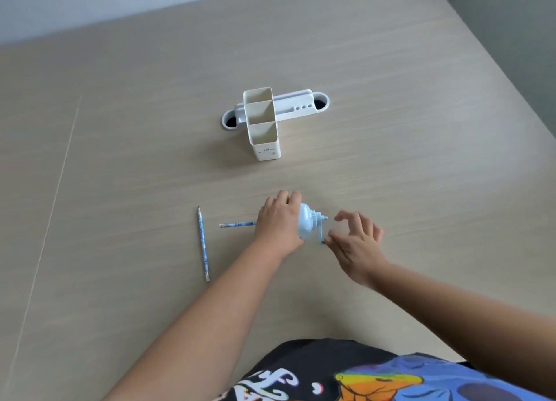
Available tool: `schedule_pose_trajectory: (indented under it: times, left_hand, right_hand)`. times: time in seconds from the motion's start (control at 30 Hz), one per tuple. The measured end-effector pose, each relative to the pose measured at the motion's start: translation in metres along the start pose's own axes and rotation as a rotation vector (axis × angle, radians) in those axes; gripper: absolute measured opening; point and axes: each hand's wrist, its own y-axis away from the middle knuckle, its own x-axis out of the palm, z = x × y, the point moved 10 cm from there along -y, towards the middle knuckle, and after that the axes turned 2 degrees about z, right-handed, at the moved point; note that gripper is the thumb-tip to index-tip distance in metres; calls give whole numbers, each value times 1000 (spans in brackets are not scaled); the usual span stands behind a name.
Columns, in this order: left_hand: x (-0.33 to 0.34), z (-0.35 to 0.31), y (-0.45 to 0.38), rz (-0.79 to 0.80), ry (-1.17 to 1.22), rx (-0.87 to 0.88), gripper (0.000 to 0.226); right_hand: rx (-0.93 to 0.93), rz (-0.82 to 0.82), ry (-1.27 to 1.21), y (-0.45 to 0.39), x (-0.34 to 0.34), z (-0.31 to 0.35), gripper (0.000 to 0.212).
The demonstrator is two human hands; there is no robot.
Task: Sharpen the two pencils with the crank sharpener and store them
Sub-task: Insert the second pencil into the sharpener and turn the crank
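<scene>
Near the middle of the pale wood-grain bench [391, 166], a light blue crank sharpener [308, 224] is held down under the left hand [278, 223], whose fingers are wrapped over its top and far side. One pencil [237, 225] is seen sticking out of the sharpener to the left — its long axis runs left to right, eraser end pointing left, tip hidden beneath the hand. The crank handle [321, 238] hangs on the sharpener's right side and is pinched at its lower end by the thumb and forefinger of the right hand [356, 245]; the remaining fingers are spread loosely above it.

A second pencil [203, 244] lies alone on the bench further left, just beyond the eraser end of the first and not touching it. Its long axis runs away from the person, sharpened tip at the far end, eraser end nearest.

Further back, well apart from the hands, a cream pencil holder [264, 130] with three open compartments stands upright. Directly behind it a white cable grommet [296, 105] is set into the bench, with a dark opening at each end.

Nothing is placed between the sharpener and the holder — that strip of bench is bare. Wide open surface is left on both sides; the bench's right edge slants away at far right, and a thin seam [57, 190] runs along the left. A printed shirt [361, 376] is visible at the bottom.
</scene>
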Motion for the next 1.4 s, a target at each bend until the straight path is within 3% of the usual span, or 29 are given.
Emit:
schedule_pose_trajectory:
  times: [0.2,0.3,0.43,0.67,0.77,0.9,1.03,1.17,1.23,1.3,1.4]
  left_hand:
    - [1,-2,-1,39,-27,30,66]
    - [0,-3,-1,23,-11,29,65]
    - [0,1,1,-17,4,-6,65]
    - [3,0,1,12,0,7,66]
    - [5,0,3,70,63,30,80]
    - [-11,3,14,85,148,109,115]
    - [-31,37,29,20,81,61,122]
    - [-26,67,44,43,76,-84,105]
    - [-23,62,48,24,78,-74,98]
    - [-23,45,46,-19,55,-14,95]
    - [-22,18,37,-52,21,75,101]
  right_hand:
    - [145,-187,-238,-44,-51,10,35]
    - [183,-97,-106,-70,-28,-10,31]
    - [63,39,98,-52,6,-16,28]
    - [-20,102,192,-21,10,-10,45]
    - [17,106,202,-21,3,-12,40]
    - [97,-135,-4,-21,-41,-4,39]
    - [-125,-165,-117,-31,-59,42,37]
    - [-292,50,-68,-47,-34,75,51]
    - [-249,121,-234,-53,-28,69,59]
    - [-137,34,-418,-55,-36,45,58]
    - [111,-93,-211,-47,-43,-4,45]
